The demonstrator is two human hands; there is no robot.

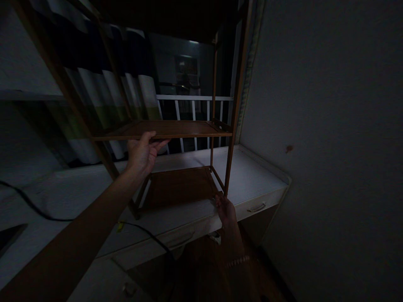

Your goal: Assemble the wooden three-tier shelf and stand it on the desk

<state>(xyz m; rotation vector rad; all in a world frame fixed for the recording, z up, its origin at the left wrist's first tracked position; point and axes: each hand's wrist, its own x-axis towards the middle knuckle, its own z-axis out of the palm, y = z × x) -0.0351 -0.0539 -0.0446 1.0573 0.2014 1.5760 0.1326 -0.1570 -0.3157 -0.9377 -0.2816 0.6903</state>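
A tall wooden shelf rack (185, 128) stands on a white desk, its top reaching out of view. My left hand (143, 153) is closed on the front edge of the middle shelf, thumb at the edge and fingers underneath. Lower down, my right hand (225, 209) has its fingers closed at the rack's front right bottom corner, by the foot of the post. The bottom shelf (182, 184) lies just above the desktop. Dim light blurs the exact grip of the right fingers.
The white desk (252, 167) has a drawer handle (256, 207) at its front right. A black cable (151, 235) crosses the desk and hangs over its edge. Behind are a striped curtain (141, 88) and white window bars (193, 109). A wall (330, 126) bounds the right side.
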